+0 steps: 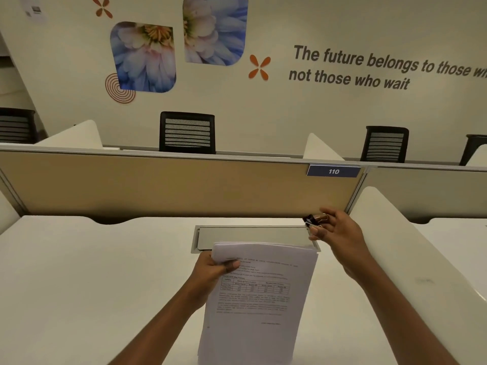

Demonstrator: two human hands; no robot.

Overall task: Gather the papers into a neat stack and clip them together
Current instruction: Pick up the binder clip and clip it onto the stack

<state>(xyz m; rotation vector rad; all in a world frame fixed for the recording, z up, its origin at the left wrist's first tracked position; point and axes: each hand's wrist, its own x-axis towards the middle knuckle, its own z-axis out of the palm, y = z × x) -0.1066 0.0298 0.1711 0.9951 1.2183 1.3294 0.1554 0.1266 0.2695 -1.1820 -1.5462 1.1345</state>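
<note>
**Papers in 1 hand, clip in the other**

The left hand (210, 270) is closed on the top left corner of the stack of papers (258, 306), thumb on the front. The sheets are white, lined up evenly, with small black print and a table on the top page. The stack stands up from the white desk (79, 285). Up and to the right, the right hand (340, 233) pinches a black binder clip (311, 221) by its silver handles, just past the stack's top right corner. Behind the hands is a tan divider (158, 185) with a tag reading 110 (333, 171).
</note>
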